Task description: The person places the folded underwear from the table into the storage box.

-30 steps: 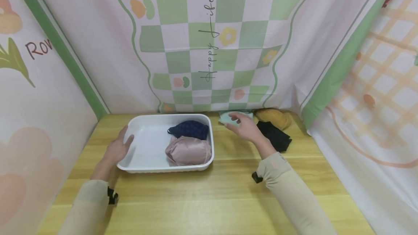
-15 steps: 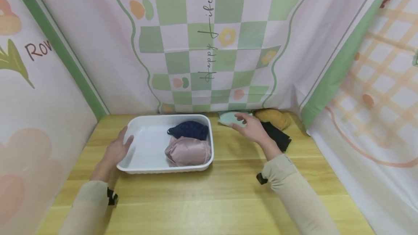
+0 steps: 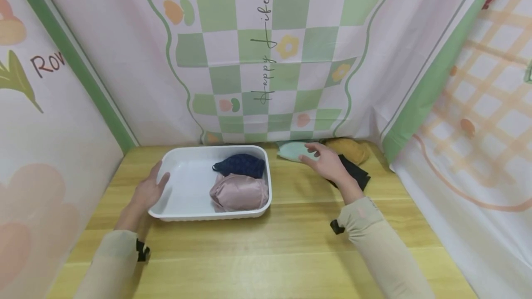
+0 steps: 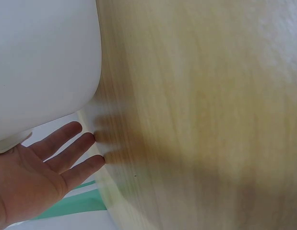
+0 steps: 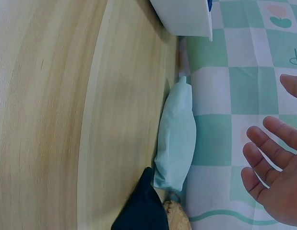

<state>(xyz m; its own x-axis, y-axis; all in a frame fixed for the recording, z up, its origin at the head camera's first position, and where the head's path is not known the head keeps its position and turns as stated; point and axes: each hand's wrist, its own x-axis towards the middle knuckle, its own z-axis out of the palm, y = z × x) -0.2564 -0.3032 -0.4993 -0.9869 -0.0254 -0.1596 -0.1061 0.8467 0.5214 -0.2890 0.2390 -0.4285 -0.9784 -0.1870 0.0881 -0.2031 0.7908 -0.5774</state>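
My left hand (image 3: 147,192) is at the left end of a white tray (image 3: 176,217), its thumb over the rim. In the left wrist view its fingers (image 4: 71,153) are straight along the outside. Inside the tray's right half lie a dark navy cloth bundle (image 3: 241,165) and a pink satiny bundle (image 3: 238,193). My right hand (image 3: 330,166) hovers over the table's back right with fingers loosely bent and nothing held. Near it are a light green cloth item (image 3: 292,150), a black folded cloth (image 3: 355,174) and a mustard-yellow bundle (image 3: 349,150). The hand partly covers the green and black items in the head view.
A wooden table (image 3: 249,257) carries everything. Behind it hangs a green-and-white checked curtain (image 3: 270,59), close against the green item. Patterned cloth walls (image 3: 457,151) stand on both sides. Dark devices (image 3: 142,249) are strapped on both wrists.
My right hand has drifted right, away from the tray, showing more of the green item and covering more of the black cloth. The left hand and the tray stay put.
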